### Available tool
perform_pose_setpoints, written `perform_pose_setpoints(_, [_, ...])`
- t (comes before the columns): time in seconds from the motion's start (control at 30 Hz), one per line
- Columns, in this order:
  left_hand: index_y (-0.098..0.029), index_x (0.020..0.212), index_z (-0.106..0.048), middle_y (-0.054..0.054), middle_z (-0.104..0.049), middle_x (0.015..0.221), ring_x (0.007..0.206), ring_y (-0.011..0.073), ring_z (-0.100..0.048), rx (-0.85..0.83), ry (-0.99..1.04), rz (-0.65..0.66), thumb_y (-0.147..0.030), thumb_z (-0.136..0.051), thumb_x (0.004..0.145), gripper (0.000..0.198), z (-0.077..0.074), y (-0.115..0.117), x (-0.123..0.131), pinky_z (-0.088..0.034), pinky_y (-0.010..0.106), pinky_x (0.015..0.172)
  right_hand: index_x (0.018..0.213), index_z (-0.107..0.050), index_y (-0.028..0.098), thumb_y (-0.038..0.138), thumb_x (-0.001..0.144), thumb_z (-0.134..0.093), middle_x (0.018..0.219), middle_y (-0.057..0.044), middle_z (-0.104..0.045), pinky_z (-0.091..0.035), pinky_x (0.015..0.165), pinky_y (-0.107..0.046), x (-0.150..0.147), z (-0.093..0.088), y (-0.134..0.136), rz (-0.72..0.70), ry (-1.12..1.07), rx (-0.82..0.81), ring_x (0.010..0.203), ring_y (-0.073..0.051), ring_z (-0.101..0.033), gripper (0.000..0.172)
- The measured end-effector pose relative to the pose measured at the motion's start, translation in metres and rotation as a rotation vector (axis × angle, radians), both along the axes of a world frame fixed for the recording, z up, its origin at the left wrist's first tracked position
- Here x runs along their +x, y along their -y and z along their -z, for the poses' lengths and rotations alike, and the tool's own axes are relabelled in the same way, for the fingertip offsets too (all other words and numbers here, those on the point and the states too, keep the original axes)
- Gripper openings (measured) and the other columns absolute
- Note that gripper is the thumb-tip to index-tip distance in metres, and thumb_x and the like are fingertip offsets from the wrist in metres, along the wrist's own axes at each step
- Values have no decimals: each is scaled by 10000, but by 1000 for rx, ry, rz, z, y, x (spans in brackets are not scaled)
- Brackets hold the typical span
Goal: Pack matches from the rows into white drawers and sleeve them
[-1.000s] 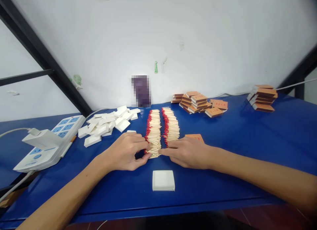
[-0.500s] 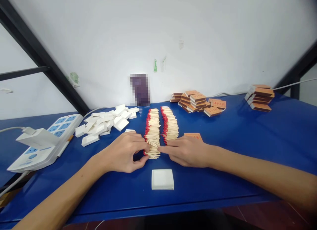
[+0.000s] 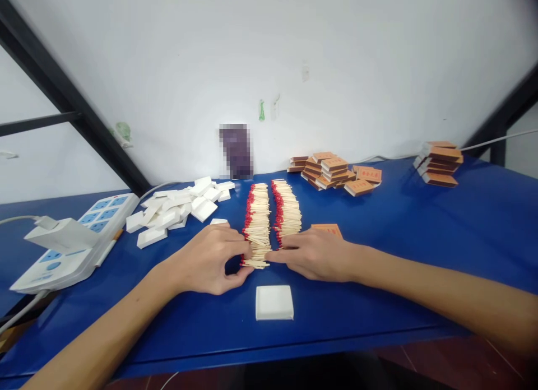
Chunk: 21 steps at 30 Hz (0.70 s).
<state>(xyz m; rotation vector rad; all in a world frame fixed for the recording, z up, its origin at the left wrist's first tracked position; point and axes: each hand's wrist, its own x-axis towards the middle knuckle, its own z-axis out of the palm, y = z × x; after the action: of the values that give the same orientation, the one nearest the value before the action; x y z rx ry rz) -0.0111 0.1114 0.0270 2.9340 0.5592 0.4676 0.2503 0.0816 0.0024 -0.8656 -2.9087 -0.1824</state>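
Two rows of red-headed matches stretch away from me on the blue table, a left row [image 3: 257, 210] and a right row [image 3: 288, 208]. At the near end of the left row, my left hand [image 3: 216, 258] has its thumb and index finger closed around the red-headed side of some matches. My right hand [image 3: 315, 254] holds the bare stick ends opposite, fingers together and one fingertip against them; its thumb is hidden. Just in front of both hands lies a white matchbox tray [image 3: 274, 302]. An orange matchbox cover [image 3: 327, 230] is partly hidden behind my right hand.
White trays [image 3: 170, 208] lie heaped at the left, near a power strip [image 3: 79, 241] with a plugged-in charger. Orange matchboxes [image 3: 334, 165] are piled at the back, and a stack of matchboxes [image 3: 440, 163] stands far right. A blurred purple object [image 3: 237, 152] leans on the wall.
The whole view has shifted very slightly. Both hands stay at the near end of the left match row, with hardly any movement of the fingers.
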Motion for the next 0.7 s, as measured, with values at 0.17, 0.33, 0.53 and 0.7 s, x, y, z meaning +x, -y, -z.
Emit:
perform_pose_setpoints(0.17, [-205,813,-659,-38,-655,673,597,139,-574,-60,2,6,-174,-633,832,45,-2,2,2,-382,306,637,1293,-624,244,212,1012,-460,895,-32,-653,-283,516,-266,-1,-3,1,8,21,3,665,-132,-572,327])
perform_pose_setpoints(0.33, [-202,795,-654,-29,-659,686,615,148,-577,-74,-19,6,-202,-637,840,48,-4,3,5,-376,315,650,1310,-610,232,193,996,-480,889,-25,-662,-294,521,-270,-1,-2,1,-1,2,-3,675,-139,-585,342])
perform_pose_setpoints(0.53, [-204,799,-633,-26,-642,695,649,169,-580,-100,-74,-8,-220,-675,776,50,-4,5,4,-378,335,686,1238,-649,193,188,984,-493,835,-19,-662,-297,515,-271,0,2,0,-57,-99,74,658,-140,-579,298])
perform_pose_setpoints(0.7, [-204,811,-615,-17,-636,702,646,177,-580,-109,-110,-39,-245,-658,773,71,-5,4,5,-386,340,691,1284,-616,187,151,996,-434,787,-7,-635,-363,551,-244,0,7,5,-114,-302,45,654,-125,-560,342])
